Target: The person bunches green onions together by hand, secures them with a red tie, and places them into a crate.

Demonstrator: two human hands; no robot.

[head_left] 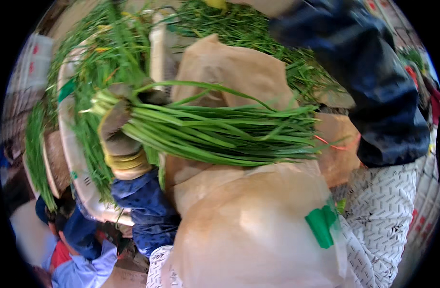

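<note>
A bunch of green chives (220, 127) lies across the middle of the view, its pale root ends at the left and its leaf tips at the right. My left hand (121, 117), in a brown glove with a yellow cuff, is closed round the bunch near the root ends. The leaves stretch over a tan plastic sheet on my lap. My right arm, in a dark blue sleeve (368, 81), reaches up to the top edge. Only part of my right hand (265, 6) shows there; its fingers are cut off and blurred.
A white tub (64, 115) full of loose chives stands at the left. More loose greens (239, 26) lie beyond the tan sheet (239, 67). Another person in a light blue top (88, 269) is at the lower left. A translucent apron (244, 225) with green tape covers my lap.
</note>
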